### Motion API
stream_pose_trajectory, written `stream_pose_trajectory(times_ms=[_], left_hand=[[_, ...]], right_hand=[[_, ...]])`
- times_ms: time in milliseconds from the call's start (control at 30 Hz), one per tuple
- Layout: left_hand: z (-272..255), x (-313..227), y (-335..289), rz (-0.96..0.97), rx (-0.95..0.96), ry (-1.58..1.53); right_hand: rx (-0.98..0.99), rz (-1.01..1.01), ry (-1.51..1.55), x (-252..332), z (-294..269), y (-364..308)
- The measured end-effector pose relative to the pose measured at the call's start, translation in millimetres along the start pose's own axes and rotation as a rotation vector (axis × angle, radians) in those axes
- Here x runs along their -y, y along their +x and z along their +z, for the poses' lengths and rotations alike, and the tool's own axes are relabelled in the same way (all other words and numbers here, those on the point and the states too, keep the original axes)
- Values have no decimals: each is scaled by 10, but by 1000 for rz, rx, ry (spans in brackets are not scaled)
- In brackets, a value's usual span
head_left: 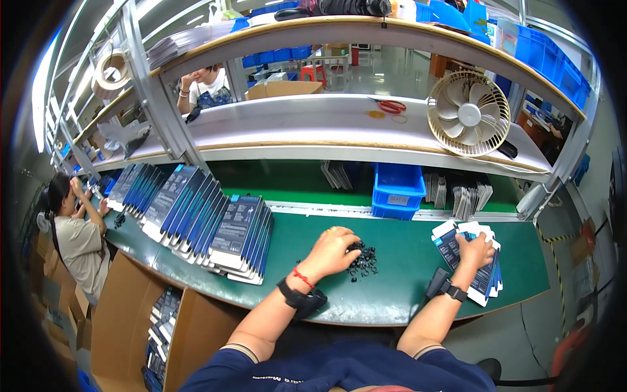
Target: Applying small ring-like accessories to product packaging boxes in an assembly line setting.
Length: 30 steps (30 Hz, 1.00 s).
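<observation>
My left hand point(332, 251) reaches over a pile of small black plastic pieces point(367, 262) on the green bench. Its fingers are bent together at the pile's left side, and the fingertips are too small to show what they pinch. At the right, my right hand point(475, 251) is closed on a flat blue-and-white carton point(484, 279), at the top of a loose, fanned stack. Its palm hides part of that carton. Between the hands, a dark flat object point(436, 285) stands close to my right wrist.
Rows of upright blue-and-white cartons point(236, 228) line the bench's left. Below them an open cardboard box point(130, 313) holds more. A blue bin point(397, 189) stands at the back. A fan point(469, 114) and red scissors point(392, 106) are on the shelf. A co-worker point(75, 228) sits left.
</observation>
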<state>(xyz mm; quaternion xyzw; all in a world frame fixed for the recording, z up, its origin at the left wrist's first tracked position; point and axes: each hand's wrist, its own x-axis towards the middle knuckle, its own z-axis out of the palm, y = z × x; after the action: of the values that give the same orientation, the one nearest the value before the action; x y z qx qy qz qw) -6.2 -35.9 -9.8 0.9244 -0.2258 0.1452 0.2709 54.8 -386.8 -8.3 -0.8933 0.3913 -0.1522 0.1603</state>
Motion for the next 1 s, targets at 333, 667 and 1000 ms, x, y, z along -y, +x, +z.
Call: stream_pose_trajectory(times_ms=[333, 667, 1000], left_hand=[[352, 255, -46, 75, 71, -29], [299, 239, -54, 80, 9, -73], [312, 182, -100, 99, -6, -76]], right_hand=[[274, -39, -298, 125, -52, -25], [256, 2, -297, 139, 45, -26], [274, -168, -298, 292, 34, -283]])
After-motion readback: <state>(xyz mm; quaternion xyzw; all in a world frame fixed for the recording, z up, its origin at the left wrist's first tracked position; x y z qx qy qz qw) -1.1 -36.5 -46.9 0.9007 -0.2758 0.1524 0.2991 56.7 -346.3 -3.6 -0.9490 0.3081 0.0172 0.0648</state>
